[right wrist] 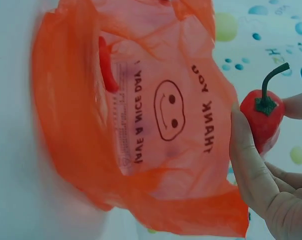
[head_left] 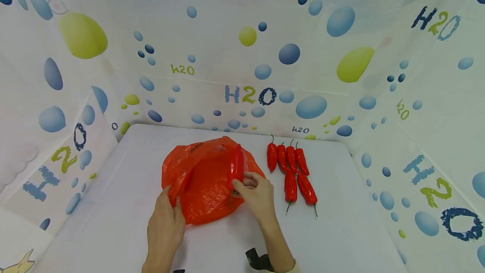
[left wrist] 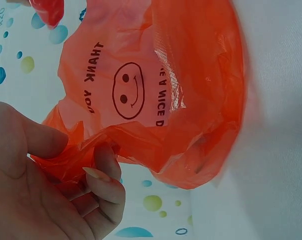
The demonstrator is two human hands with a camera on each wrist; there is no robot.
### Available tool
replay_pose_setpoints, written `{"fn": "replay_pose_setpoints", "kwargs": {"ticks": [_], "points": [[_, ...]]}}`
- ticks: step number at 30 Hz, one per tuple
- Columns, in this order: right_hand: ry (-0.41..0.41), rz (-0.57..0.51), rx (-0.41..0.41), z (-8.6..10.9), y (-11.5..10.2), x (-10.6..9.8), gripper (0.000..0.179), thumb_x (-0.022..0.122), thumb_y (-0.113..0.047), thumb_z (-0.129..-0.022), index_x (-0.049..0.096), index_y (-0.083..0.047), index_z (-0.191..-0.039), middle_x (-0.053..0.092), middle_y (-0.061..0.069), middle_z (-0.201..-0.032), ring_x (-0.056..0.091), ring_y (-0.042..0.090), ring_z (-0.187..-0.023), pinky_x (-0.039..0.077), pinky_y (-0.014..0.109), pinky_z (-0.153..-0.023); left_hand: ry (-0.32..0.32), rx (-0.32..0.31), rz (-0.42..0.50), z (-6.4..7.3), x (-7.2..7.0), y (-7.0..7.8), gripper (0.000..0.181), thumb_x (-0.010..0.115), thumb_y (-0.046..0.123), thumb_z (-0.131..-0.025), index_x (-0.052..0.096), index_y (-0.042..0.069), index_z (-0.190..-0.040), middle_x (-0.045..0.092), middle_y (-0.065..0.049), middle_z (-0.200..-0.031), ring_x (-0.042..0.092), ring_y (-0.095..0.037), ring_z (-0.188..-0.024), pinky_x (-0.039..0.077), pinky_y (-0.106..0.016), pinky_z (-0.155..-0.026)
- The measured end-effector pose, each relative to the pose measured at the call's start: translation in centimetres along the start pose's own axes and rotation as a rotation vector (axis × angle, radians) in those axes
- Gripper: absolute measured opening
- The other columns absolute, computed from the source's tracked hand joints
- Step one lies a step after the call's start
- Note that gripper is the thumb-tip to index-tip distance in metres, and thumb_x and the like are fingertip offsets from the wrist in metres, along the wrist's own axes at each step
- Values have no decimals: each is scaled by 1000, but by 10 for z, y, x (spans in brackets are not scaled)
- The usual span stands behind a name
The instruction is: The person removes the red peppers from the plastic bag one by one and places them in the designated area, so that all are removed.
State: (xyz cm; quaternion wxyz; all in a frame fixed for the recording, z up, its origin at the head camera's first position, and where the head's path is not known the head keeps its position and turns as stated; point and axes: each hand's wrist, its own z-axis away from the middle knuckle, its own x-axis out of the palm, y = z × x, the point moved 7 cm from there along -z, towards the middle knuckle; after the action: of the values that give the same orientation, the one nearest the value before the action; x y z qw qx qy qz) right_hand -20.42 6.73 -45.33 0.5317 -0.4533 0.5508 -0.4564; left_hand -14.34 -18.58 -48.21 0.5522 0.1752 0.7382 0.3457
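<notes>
My left hand (head_left: 166,222) pinches the gathered left edge of an orange-red plastic bag (head_left: 212,188), whose mouth gapes. In the left wrist view, thumb and fingers grip a fold of its thin film. In my right hand (head_left: 257,191) is a shiny red chili pepper (head_left: 236,165), pinched near its green stem and raised at the bag's right side. A smiley and printed words show on the bag (right wrist: 171,110) in the right wrist view. Also there, part of another red chili pepper (right wrist: 107,67) shows inside the bag; any others deeper in are hidden.
Right of the bag, several red chili peppers (head_left: 290,159) lie in a back row. Two more, one a chili pepper (head_left: 307,189) at the right, lie in front of them. Bubble-patterned sheets (head_left: 242,54) wall in the white table (head_left: 341,231) on three sides.
</notes>
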Motion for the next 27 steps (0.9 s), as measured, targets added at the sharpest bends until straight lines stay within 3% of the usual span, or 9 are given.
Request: {"fn": "replay_pose_setpoints", "kwargs": {"ticks": [19, 27], "points": [[92, -26, 3, 3, 1, -41, 50, 78, -26, -95, 66, 5, -133, 77, 15, -98, 79, 28, -83, 62, 36, -82, -15, -14, -3, 0, 1, -1, 50, 43, 13, -109, 34, -7, -153, 51, -29, -141, 60, -50, -118, 51, -67, -96], [148, -16, 48, -3, 18, -58, 47, 79, -30, -95, 68, -3, -132, 78, 11, -98, 79, 25, -83, 62, 35, -83, -24, -25, -2, 0, 2, -2, 50, 43, 14, -109, 33, -7, -154, 51, -29, -143, 59, -50, -120, 50, -67, -97]]}}
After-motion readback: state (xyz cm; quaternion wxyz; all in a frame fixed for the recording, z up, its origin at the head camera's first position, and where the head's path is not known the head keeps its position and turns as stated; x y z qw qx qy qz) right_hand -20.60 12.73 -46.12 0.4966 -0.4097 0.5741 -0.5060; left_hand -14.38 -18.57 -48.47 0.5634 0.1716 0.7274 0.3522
